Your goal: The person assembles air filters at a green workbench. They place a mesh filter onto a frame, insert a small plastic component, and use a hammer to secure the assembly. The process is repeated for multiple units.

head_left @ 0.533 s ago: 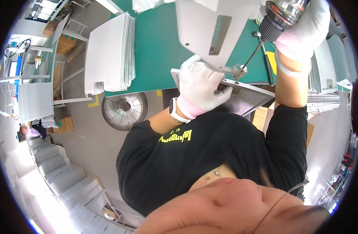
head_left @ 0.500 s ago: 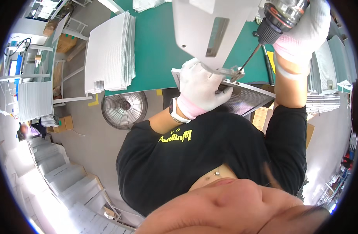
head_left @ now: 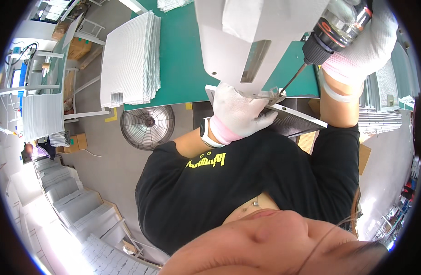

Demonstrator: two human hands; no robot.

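My right hand [head_left: 371, 46], in a white glove with a pink cuff, grips a power drill [head_left: 332, 36] with a black chuck. Its long, thin bit slants down to the left. The bit's tip meets a small clear fitting [head_left: 275, 95] at the lower end of a pale grey housing [head_left: 235, 57]. My left hand [head_left: 240, 110], gloved alike, is closed round a dark mesh panel [head_left: 295, 124] with a light metal frame, just below that fitting. Its thumb lies along the frame; the other fingers are partly hidden.
A green-topped table [head_left: 180, 59] bears a stack of white perforated sheets [head_left: 130, 59] at left. A floor fan [head_left: 148, 128] stands below its edge. More panels [head_left: 384, 87] are stacked at right, and sheets [head_left: 43, 117] at far left. A cardboard box [head_left: 365, 158] sits lower right.
The housing has shifted slightly left and fills more of the top. My right hand and the drill have moved a little right and down. The mesh panel has moved slightly right and down.
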